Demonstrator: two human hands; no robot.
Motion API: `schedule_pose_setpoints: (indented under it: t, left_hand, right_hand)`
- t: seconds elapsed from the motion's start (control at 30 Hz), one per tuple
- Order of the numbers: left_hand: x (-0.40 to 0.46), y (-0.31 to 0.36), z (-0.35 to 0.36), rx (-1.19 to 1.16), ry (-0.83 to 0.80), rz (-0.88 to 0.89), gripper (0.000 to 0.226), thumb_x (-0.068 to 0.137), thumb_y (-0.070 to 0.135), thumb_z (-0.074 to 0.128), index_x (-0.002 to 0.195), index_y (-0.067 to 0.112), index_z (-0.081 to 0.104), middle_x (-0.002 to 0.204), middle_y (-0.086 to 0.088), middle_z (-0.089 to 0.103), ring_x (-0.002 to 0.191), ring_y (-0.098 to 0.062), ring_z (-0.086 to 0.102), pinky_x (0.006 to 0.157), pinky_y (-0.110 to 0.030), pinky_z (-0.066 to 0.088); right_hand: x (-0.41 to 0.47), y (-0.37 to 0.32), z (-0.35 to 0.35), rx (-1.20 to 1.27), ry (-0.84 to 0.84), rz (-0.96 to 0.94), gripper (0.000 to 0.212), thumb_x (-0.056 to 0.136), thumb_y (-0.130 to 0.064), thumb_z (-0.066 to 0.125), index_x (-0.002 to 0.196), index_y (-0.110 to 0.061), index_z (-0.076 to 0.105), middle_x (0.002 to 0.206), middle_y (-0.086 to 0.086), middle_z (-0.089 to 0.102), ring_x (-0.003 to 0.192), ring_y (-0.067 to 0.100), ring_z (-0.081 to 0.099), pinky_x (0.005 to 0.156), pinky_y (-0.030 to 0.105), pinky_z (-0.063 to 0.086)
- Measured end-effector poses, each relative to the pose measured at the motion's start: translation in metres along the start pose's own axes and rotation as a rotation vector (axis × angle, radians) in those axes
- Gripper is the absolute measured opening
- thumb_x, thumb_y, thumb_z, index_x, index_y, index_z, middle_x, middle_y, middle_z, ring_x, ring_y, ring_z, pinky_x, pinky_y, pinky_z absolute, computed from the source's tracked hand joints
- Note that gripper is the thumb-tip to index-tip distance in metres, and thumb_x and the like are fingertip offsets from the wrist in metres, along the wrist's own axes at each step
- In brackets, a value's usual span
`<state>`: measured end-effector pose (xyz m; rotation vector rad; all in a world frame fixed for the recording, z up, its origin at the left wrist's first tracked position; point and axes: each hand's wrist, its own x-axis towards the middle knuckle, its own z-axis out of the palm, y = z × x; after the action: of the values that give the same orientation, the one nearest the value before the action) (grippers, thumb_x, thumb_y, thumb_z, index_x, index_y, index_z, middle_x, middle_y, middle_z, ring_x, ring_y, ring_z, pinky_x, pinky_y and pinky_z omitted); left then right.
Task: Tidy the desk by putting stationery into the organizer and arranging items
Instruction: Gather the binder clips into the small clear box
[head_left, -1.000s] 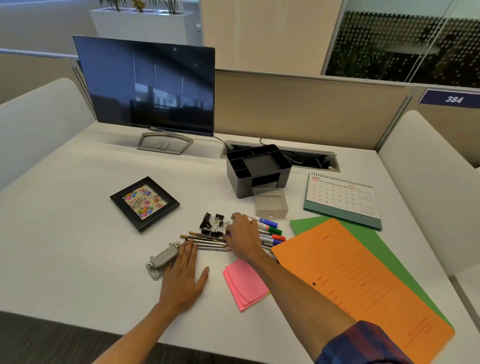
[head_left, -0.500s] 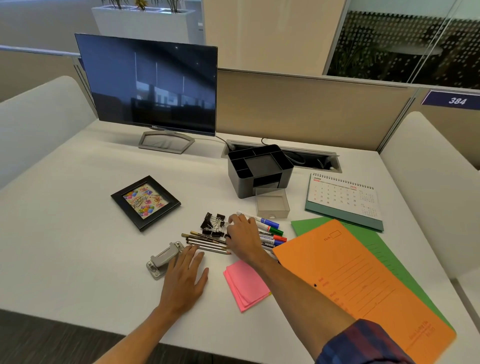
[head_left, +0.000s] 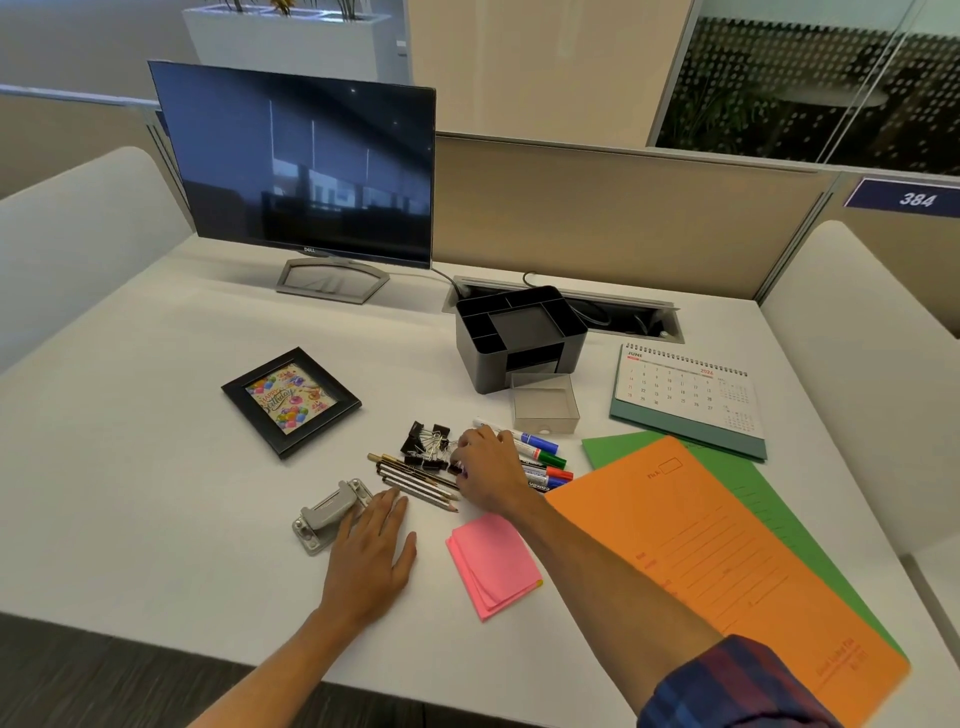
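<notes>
The right hand (head_left: 485, 470) lies over the loose stationery near the middle of the worktop (head_left: 130, 493), its fingers curled down among the markers (head_left: 543, 457), beside the binder clips (head_left: 428, 444); whether it has actually closed on anything cannot be told. The left hand (head_left: 371, 556) rests flat and released on the worktop, touching the hole punch (head_left: 327, 514) and just short of the pencils (head_left: 415, 480). The organizer (head_left: 519, 338) stands toward the back edge, its clear drawer (head_left: 545, 408) pulled out in front. To do this well, I would gather the markers into one bundle, caps aligned, lift them free of the clips, and stand them in a tall compartment rather than the drawer. The orange folder (head_left: 701, 561) near the right edge lies close and could be nudged.
</notes>
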<state>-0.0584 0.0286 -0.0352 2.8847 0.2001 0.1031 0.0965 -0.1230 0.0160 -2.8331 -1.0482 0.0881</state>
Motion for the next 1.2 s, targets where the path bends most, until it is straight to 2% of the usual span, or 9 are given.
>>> schedule_pose_setpoints:
  t: [0.2,0.3,0.43,0.53,0.67,0.8,0.97,1.07,1.2]
  left_hand:
    - [-0.001,0.000,0.002,-0.023,-0.040,-0.013,0.067,0.096,0.055,0.014,0.147,0.017,0.037,0.153,-0.003,0.035,0.141,-0.020,0.034,0.115,-0.045,0.017]
    - [0.000,-0.002,0.004,-0.034,-0.051,-0.011,0.070,0.094,0.057,0.009,0.152,0.020,0.025,0.158,0.001,0.021,0.146,-0.016,0.020,0.117,-0.041,0.005]
    - [0.001,-0.004,0.005,-0.042,-0.061,-0.001,0.080,0.088,0.066,-0.006,0.154,0.024,0.008,0.161,0.005,0.003,0.147,-0.010,0.001,0.117,-0.035,-0.008]
    - [0.003,-0.005,0.006,-0.052,-0.074,0.001,0.083,0.084,0.070,-0.012,0.153,0.025,0.001,0.160,0.006,-0.003,0.147,-0.010,-0.004,0.117,-0.034,-0.010]
    - [0.004,-0.006,0.005,-0.050,-0.094,0.000,0.084,0.082,0.071,-0.015,0.152,0.026,-0.006,0.160,0.006,-0.009,0.147,-0.009,-0.010,0.118,-0.036,-0.010]
    - [0.004,-0.006,0.006,-0.060,-0.093,0.006,0.080,0.085,0.070,-0.010,0.152,0.027,-0.007,0.160,0.007,-0.010,0.147,-0.008,-0.011,0.118,-0.036,-0.010]
    - [0.003,-0.006,0.005,-0.048,-0.069,0.011,0.078,0.089,0.067,-0.005,0.154,0.025,0.003,0.161,0.006,0.000,0.147,-0.008,-0.004,0.116,-0.027,-0.015]
    - [0.004,-0.006,0.005,-0.057,-0.069,0.016,0.080,0.087,0.069,-0.007,0.154,0.026,0.001,0.160,0.008,-0.004,0.147,-0.007,-0.006,0.114,-0.024,-0.019]
    - [0.005,-0.006,0.006,-0.065,-0.068,0.010,0.078,0.088,0.068,-0.004,0.154,0.026,0.001,0.161,0.008,-0.003,0.147,-0.006,-0.007,0.117,-0.031,-0.012]
  right_hand:
    - [0.004,0.000,0.001,-0.046,0.009,-0.014,0.026,0.093,-0.027,0.056,0.116,-0.017,0.066,0.125,0.003,0.057,0.121,0.022,0.044,0.102,0.043,0.031]
    - [0.005,-0.001,0.001,-0.007,-0.005,-0.010,0.028,0.090,-0.033,0.058,0.112,-0.017,0.065,0.126,0.002,0.057,0.121,0.021,0.044,0.103,0.044,0.029]
    - [0.007,-0.002,-0.001,0.190,0.029,0.073,0.028,0.086,-0.042,0.060,0.107,-0.023,0.063,0.125,-0.003,0.057,0.123,0.018,0.043,0.104,0.043,0.025]
    - [0.009,0.001,-0.007,0.391,0.104,0.195,0.027,0.085,-0.044,0.062,0.104,-0.024,0.064,0.122,-0.005,0.059,0.118,0.015,0.046,0.103,0.041,0.024]
    - [0.009,0.024,-0.022,0.656,0.328,0.377,0.021,0.082,-0.038,0.069,0.096,-0.023,0.067,0.100,-0.009,0.067,0.098,0.011,0.057,0.096,0.039,0.032]
    - [0.012,0.060,-0.030,0.631,0.520,0.527,0.020,0.080,-0.041,0.068,0.091,-0.024,0.068,0.086,-0.012,0.067,0.083,0.010,0.061,0.093,0.039,0.040]
    - [0.014,0.092,-0.034,0.555,0.465,0.619,0.023,0.087,-0.038,0.066,0.102,-0.020,0.066,0.099,-0.004,0.069,0.093,0.017,0.062,0.093,0.037,0.034]
    - [0.015,0.094,-0.032,0.529,0.457,0.615,0.030,0.087,-0.036,0.066,0.110,-0.018,0.065,0.109,-0.002,0.068,0.102,0.019,0.061,0.097,0.039,0.035]
    - [0.015,0.074,-0.029,0.497,0.456,0.477,0.027,0.088,-0.030,0.063,0.110,-0.017,0.067,0.109,-0.001,0.069,0.101,0.021,0.061,0.095,0.036,0.033]
